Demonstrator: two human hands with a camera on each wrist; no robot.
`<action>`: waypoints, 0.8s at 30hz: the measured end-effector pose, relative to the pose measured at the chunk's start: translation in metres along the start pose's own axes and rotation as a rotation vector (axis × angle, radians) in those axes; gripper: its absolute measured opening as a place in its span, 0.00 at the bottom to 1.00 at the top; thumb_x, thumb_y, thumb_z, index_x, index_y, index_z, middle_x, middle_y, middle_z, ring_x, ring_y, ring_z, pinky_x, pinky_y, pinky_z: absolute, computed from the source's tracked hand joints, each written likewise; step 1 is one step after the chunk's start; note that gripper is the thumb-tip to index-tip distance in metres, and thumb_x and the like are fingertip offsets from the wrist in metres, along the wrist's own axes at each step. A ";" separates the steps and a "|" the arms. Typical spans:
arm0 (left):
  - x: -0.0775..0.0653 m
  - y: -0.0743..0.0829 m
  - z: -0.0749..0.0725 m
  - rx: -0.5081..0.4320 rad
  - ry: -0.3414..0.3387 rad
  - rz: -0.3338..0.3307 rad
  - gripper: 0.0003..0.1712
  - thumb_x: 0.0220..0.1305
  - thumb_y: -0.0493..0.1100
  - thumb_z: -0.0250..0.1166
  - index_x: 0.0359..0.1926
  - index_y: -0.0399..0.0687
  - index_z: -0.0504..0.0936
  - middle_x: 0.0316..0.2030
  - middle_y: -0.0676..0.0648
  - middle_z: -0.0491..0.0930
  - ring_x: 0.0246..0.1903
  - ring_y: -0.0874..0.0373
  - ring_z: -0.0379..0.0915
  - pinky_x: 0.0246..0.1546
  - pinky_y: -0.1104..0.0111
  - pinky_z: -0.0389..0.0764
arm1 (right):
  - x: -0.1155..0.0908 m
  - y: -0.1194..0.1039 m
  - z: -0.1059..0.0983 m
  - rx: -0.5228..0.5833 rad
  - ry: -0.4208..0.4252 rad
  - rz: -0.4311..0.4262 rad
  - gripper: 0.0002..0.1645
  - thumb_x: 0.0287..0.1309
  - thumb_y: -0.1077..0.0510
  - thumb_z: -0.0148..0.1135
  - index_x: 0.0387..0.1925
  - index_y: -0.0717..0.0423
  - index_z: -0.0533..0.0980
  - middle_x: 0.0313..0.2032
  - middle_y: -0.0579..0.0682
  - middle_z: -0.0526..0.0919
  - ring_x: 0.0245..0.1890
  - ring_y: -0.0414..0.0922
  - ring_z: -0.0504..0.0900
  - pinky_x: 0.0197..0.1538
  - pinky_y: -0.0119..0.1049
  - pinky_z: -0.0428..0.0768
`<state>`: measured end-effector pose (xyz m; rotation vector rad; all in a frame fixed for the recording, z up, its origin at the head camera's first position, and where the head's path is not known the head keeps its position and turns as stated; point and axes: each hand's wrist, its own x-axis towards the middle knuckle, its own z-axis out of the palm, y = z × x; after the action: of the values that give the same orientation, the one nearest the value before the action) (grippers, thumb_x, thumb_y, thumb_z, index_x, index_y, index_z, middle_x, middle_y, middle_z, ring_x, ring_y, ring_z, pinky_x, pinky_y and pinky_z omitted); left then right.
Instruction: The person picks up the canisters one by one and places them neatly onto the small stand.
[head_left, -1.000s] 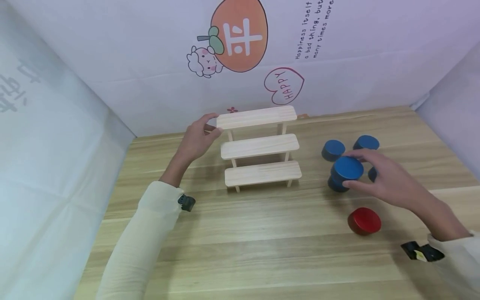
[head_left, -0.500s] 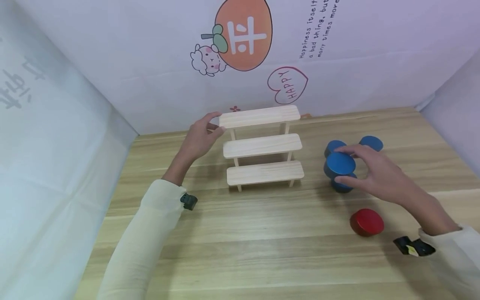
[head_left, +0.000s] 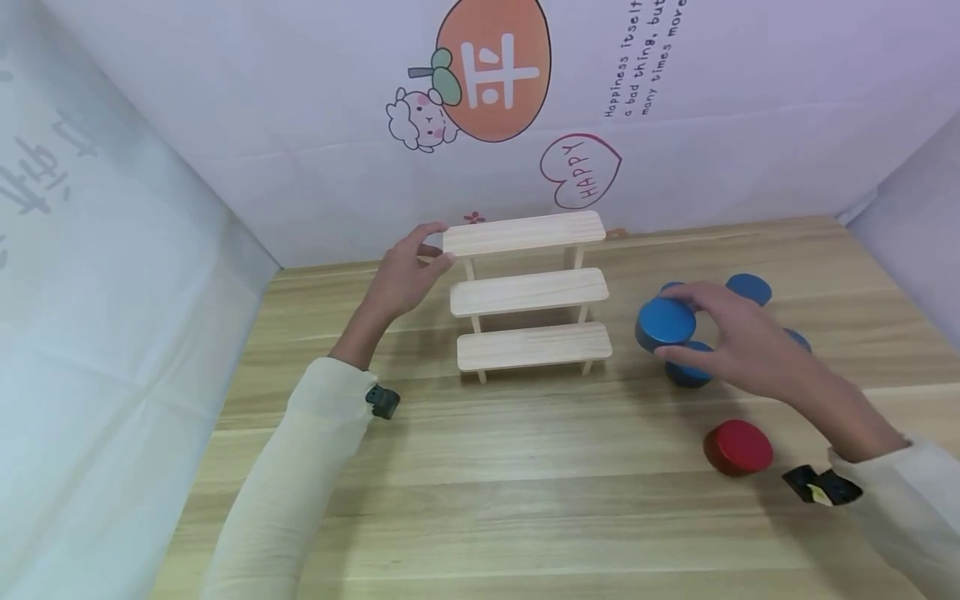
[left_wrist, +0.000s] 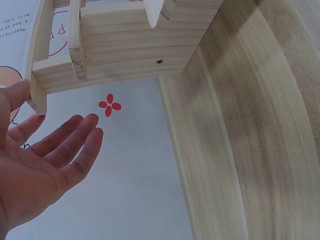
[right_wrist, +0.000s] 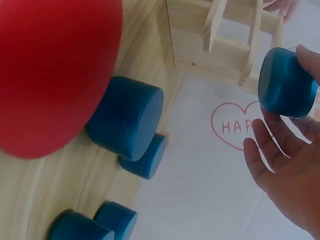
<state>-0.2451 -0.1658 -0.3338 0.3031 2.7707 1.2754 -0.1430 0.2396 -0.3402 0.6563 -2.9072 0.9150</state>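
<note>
In the head view, my left hand [head_left: 401, 279] pinches the left end of the top board of a three-tier wooden display stand [head_left: 525, 236]. The left wrist view has the thumb and index finger at that board end of the stand [left_wrist: 130, 50], other fingers spread loosely. My right hand [head_left: 750, 346] grips a round blue tin [head_left: 664, 323] by its sides, thumb opposite fingers, right of the stand. That tin [right_wrist: 285, 85] hangs against the backdrop in the right wrist view. Below it, another blue tin [head_left: 690, 377] stands partly hidden on the table.
More blue tins stand around and behind my right hand, among them one at the back [head_left: 748, 288] and one partly covered by the wrist [head_left: 798, 339]. A red tin [head_left: 738, 447] sits nearer the front. White printed cloth [head_left: 322, 150] encloses the wooden table [head_left: 465, 500].
My right hand has carried the blue tin left, away from the other tins and closer to the stand. My left hand keeps its hold on the top board.
</note>
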 end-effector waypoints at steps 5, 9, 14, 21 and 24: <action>-0.001 0.002 -0.001 -0.001 -0.006 0.001 0.31 0.74 0.53 0.58 0.74 0.58 0.63 0.60 0.41 0.76 0.55 0.45 0.76 0.51 0.50 0.77 | 0.007 -0.007 0.002 0.005 -0.002 -0.008 0.42 0.52 0.52 0.78 0.65 0.62 0.70 0.61 0.63 0.74 0.59 0.63 0.72 0.51 0.64 0.75; 0.000 0.002 -0.001 -0.021 -0.009 0.010 0.31 0.74 0.52 0.59 0.74 0.57 0.63 0.60 0.41 0.76 0.55 0.45 0.76 0.51 0.50 0.77 | 0.013 -0.010 0.001 0.004 0.033 -0.038 0.42 0.49 0.54 0.80 0.64 0.61 0.71 0.61 0.63 0.74 0.58 0.62 0.72 0.51 0.63 0.75; 0.002 -0.002 -0.001 -0.037 -0.019 0.027 0.31 0.74 0.51 0.59 0.73 0.55 0.63 0.61 0.41 0.75 0.56 0.44 0.74 0.52 0.51 0.76 | 0.022 -0.014 -0.001 0.038 0.037 -0.024 0.43 0.50 0.53 0.80 0.65 0.60 0.71 0.62 0.62 0.74 0.59 0.62 0.71 0.51 0.65 0.74; 0.002 -0.002 -0.001 -0.051 -0.039 0.046 0.31 0.74 0.51 0.58 0.73 0.54 0.62 0.62 0.39 0.73 0.57 0.43 0.74 0.53 0.51 0.76 | 0.031 -0.024 0.000 0.055 0.031 -0.006 0.41 0.53 0.50 0.77 0.65 0.58 0.71 0.62 0.61 0.74 0.59 0.63 0.72 0.53 0.65 0.73; 0.001 -0.002 -0.002 -0.053 -0.038 0.050 0.31 0.75 0.51 0.57 0.73 0.54 0.61 0.62 0.39 0.73 0.56 0.43 0.74 0.53 0.51 0.76 | 0.037 -0.028 0.001 0.067 0.029 0.000 0.42 0.54 0.50 0.76 0.66 0.59 0.70 0.63 0.61 0.73 0.59 0.63 0.72 0.52 0.65 0.73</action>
<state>-0.2465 -0.1689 -0.3340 0.3914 2.7087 1.3374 -0.1650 0.2040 -0.3205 0.6417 -2.8621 1.0169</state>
